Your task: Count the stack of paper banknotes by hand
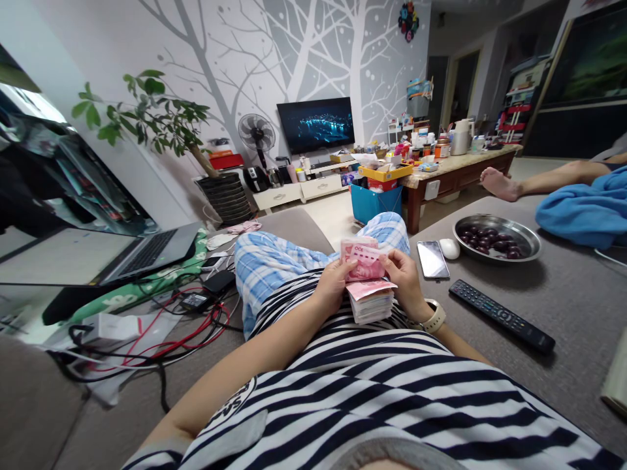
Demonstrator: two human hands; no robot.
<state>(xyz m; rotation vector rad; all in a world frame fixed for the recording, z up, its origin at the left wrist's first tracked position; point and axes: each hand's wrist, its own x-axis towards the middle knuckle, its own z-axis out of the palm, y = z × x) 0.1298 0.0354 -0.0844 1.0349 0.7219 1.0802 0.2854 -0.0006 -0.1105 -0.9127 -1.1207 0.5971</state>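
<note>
Pink-red banknotes (366, 269), one printed with 100, are held up in front of my belly. My left hand (334, 282) grips their left side, its thumb lying across the front. At their right edge, my right hand (402, 279) pinches a note between thumb and fingers; a pale-strapped watch (434, 317) is on that wrist. Just below both hands a thick stack of notes (372, 307) rests on my lap against my striped shirt, a pink note on top. Some of the fingers behind the notes are hidden.
Right of me on the grey sofa lie a phone (433, 259), a white mouse (449, 249), a remote control (501, 316) and a metal bowl (533, 251) of dark fruit. Leftward are a laptop (147, 258) and tangled cables (196, 339). Another person's bare leg (553, 179) extends at far right.
</note>
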